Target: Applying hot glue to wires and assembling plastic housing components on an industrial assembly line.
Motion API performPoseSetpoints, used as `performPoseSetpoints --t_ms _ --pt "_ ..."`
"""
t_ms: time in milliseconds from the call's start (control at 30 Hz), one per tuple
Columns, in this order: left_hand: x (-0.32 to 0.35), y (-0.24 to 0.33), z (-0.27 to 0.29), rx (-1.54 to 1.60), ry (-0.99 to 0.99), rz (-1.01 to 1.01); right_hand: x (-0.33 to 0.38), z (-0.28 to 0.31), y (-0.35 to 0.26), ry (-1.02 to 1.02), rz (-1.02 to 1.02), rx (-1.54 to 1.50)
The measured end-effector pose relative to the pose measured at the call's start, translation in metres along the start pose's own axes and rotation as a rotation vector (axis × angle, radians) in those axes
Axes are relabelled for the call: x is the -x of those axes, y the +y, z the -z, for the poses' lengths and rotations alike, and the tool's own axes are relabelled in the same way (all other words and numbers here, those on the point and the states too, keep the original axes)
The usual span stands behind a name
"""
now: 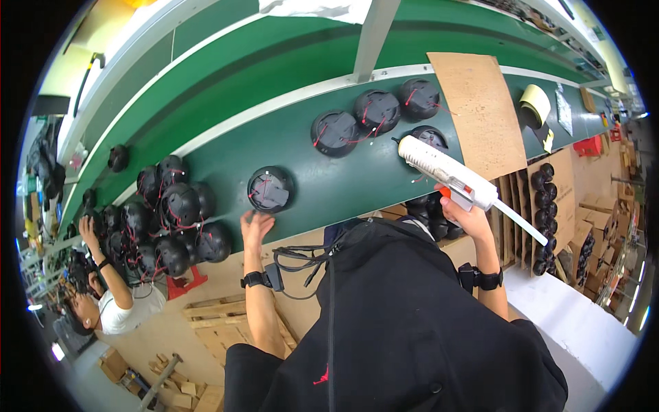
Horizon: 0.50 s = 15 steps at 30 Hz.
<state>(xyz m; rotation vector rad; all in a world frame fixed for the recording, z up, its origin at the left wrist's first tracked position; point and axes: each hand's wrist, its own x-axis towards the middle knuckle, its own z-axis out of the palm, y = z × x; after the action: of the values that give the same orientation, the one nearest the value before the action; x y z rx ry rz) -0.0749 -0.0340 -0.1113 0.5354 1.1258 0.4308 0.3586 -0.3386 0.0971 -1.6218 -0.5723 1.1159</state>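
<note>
Your black jacket (pixel 419 302) is filling the foreground, and beyond it the green bench (pixel 309 189) is running from side to side. Above the bench's near edge a white gun (pixel 446 168) is hanging aslant, and your right hand (pixel 467 216) is gripping it, fingers wrapping round it. You seem to be steadying a shell (pixel 270 189) for gluing; the next move is probably calling for the gun's tip to come across to it, since that tip is pointing leftward well apart from it, just beside another shell (pixel 432 135). Your own shell is lying near the bench's near edge, left of your jacket's collar. It is looking round and black, its face turning upward and showing a greyer moulded part. Your left hand (pixel 256 230) is reaching its near rim half open, holding nothing; whether fingertips are touching, you cannot tell.
</note>
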Motion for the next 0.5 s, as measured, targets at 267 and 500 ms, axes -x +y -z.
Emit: performPoseSetpoints --t_ms 267,500 --pt "0.01 0.014 -0.038 -1.144 0.168 -0.697 -0.002 -0.019 -0.004 -0.088 -0.09 0.257" --pt "0.034 -0.017 -0.124 -1.165 0.093 -0.641 -0.002 -0.041 0.007 -0.102 -0.114 0.344"
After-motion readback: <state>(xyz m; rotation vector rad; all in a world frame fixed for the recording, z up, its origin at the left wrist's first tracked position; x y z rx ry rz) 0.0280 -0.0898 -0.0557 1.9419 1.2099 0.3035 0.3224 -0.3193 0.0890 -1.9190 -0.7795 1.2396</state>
